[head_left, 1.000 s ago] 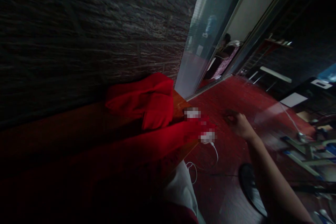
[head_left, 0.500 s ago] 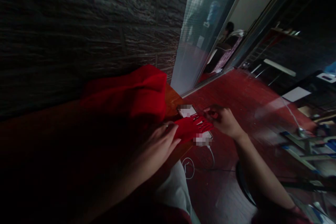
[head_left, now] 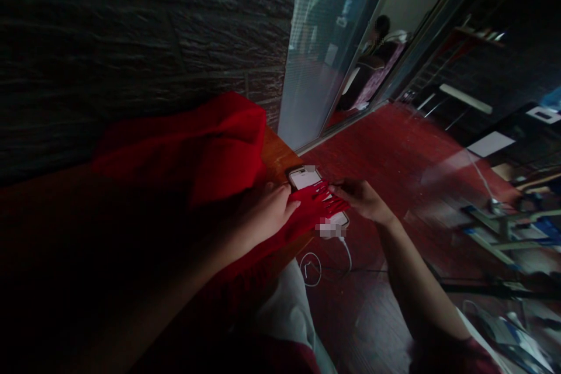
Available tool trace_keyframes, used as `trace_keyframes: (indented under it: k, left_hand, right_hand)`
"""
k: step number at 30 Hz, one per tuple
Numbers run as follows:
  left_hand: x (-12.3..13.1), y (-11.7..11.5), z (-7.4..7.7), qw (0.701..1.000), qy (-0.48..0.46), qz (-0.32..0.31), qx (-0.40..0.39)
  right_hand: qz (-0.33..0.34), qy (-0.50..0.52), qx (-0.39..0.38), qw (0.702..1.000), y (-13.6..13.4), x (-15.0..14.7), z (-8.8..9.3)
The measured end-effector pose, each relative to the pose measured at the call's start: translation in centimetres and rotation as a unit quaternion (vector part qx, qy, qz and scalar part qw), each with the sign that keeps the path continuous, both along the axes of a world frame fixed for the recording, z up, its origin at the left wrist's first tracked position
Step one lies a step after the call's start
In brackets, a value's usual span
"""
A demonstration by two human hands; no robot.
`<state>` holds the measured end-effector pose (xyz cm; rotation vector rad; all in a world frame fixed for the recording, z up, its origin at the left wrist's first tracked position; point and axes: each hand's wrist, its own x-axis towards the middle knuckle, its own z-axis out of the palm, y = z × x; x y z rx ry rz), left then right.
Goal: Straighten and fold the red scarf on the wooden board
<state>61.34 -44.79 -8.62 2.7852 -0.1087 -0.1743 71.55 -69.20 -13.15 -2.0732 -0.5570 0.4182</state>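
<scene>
A red fringed scarf [head_left: 307, 203] stretches across the wooden table's right end, its fringe strands pointing right. My left hand [head_left: 275, 208] is closed on the scarf's near part, thumb along the cloth; some of its fingers are hidden. At the fringed end, my right hand [head_left: 362, 198] pinches strands between thumb and fingertips. Under the fringe lies a phone [head_left: 305, 176], partly covered, with a white cable plugged in at its lower end. More red cloth [head_left: 219, 146] is heaped behind my left hand; whether it is one piece with the scarf I cannot tell.
The wooden table [head_left: 280, 155] stands against a dark brick wall [head_left: 210, 35]. A glass door [head_left: 322, 58] is beyond it, with a seated person behind. The cable [head_left: 311, 269] hangs over the red floor [head_left: 368, 143]. Metal frames and clutter stand at right.
My right hand has moved from the strands' outer ends to closer in on the fringe. My left hand's fingers have curled in. The whole view has shifted slightly.
</scene>
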Motion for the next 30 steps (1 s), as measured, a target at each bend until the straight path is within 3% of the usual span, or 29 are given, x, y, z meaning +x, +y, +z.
trace_keyframes:
  k: [3, 6, 10, 14, 18, 22, 24, 27, 30]
  left_hand:
    - [-0.1, 0.0, -0.2, 0.998, -0.023, -0.024, -0.052]
    - [-0.9, -0.4, -0.1, 0.996, -0.060, -0.049, -0.050]
    - [-2.3, -1.4, 0.7, 0.993, -0.090, -0.069, 0.009]
    - [-2.7, -1.8, 1.1, 0.988, -0.110, -0.102, 0.037]
    - [-2.6, -1.5, 0.6, 0.988, -0.116, -0.097, 0.029]
    - [-2.5, -1.3, 0.4, 0.989, -0.113, -0.099, -0.005]
    - [-2.5, -1.3, 0.5, 0.989, -0.105, -0.099, -0.010]
    - [-2.4, -1.3, 0.6, 0.992, -0.087, -0.086, -0.004]
    - [-2.3, -1.2, 0.7, 0.994, -0.075, -0.084, 0.002]
  right_hand:
    - [-0.081, 0.033, 0.083, 0.993, -0.1, 0.5, -1.5]
    - [-0.152, 0.036, 0.108, 0.982, -0.2, 0.7, -2.6]
    - [-0.158, 0.065, 0.136, 0.976, -0.2, -0.2, -2.6]
    - [-0.123, 0.073, 0.161, 0.976, 0.4, -1.3, -1.3]
    - [-0.106, 0.070, 0.157, 0.979, 0.7, -1.1, -0.9]
    - [-0.081, -0.089, 0.138, 0.983, 0.3, -1.3, 0.0]
    - [-0.018, -0.195, 0.107, 0.975, 0.3, -1.9, 1.2]
    - [0.093, -0.276, 0.047, 0.955, 0.8, -2.7, 2.9]
    - [0.128, -0.320, 0.009, 0.939, 1.4, -2.8, 3.7]
